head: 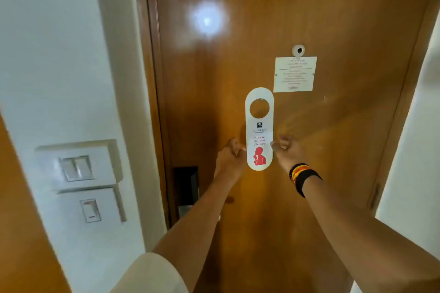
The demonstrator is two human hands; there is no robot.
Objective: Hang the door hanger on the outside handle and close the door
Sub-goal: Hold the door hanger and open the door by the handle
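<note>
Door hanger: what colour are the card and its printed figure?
White door hanger with a red figure and red lettering, seen in the head view.

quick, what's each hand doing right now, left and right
Left hand: closed, pinching the left edge of the door hanger.
Right hand: closed, pinching the hanger's right edge.

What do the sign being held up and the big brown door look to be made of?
Door hanger: probably stiff card or thin plastic, since it stands flat and upright though held only low down; smooth white printed face. Door: wood or wood veneer, going by its grain; glossy finish, mirroring a light.
</note>
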